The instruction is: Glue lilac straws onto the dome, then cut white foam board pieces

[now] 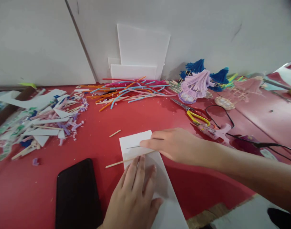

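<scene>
The left hand point(133, 194) pressed flat on a white board point(145, 159). The right hand point(174, 144) pinched a thin blade point(133, 147) (mid-cut, apparently) beside a wooden stick point(126, 160); the next stroke needs steadiness.

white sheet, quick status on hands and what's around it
Left hand flat on the white sheet. Right hand pinching a thin blade beside the wooden stick on the sheet. Black phone lies just left, apart.

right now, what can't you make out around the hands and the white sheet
- Head view: near end of the white foam sheet is cut off by the bottom edge and partly covered by the left hand.
- Right hand hides its grip on a thin pointed tool; tool type too small to tell.
- Wooden stick end lies under the hands.
</scene>
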The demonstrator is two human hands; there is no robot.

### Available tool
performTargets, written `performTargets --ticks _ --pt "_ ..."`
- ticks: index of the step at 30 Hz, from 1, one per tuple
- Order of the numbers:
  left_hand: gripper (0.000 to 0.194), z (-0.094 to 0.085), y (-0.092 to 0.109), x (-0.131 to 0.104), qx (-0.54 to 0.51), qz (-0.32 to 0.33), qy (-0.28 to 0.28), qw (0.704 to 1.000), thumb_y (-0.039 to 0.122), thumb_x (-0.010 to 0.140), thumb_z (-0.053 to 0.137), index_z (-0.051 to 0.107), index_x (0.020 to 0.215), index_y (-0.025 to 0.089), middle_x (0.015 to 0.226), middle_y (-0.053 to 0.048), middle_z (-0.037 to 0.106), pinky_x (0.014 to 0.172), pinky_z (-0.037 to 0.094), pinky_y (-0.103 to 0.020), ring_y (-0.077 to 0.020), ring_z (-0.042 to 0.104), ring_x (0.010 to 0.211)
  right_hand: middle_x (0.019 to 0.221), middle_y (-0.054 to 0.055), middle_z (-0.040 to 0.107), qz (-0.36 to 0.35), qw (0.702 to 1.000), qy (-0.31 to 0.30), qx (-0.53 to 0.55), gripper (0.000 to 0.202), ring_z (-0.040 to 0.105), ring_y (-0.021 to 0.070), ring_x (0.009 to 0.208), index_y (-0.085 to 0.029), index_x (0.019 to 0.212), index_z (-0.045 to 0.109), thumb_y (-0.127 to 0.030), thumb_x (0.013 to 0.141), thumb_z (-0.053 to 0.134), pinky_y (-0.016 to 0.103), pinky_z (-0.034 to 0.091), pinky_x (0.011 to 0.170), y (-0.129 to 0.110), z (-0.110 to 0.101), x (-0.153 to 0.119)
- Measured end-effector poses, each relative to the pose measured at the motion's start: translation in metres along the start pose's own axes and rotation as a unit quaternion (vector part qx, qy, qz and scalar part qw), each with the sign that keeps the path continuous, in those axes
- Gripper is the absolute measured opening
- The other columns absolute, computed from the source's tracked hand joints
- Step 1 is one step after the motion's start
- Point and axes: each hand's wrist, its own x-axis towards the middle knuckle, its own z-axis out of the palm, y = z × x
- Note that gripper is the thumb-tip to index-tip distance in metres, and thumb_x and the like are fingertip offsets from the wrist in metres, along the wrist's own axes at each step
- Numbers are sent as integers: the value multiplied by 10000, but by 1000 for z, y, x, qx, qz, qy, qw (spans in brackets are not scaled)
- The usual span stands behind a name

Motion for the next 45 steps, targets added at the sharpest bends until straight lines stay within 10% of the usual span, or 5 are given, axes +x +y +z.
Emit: performTargets --ticks 18,45 --pt "620 -1 3 5 20 6 -6 1000 528 729 650 608 1187 112 1193 -217 626 803 536 -449 -390 584 1098 839 4 659 -83 988 -76 -109 422 602 137 636 -300 1275 547 -185 872 596 273 227 463 -19 -15 18" --pt "518 0 3 0 -8 -11 27 1000 471 910 434 546 1259 106 1295 -214 550 913 428 -389 -333 498 1190 797 -11 667 -58 978 -94 -180 609 560 118 585 -361 1285 549 -25 778 530 261 167 467 26 -24 -34"
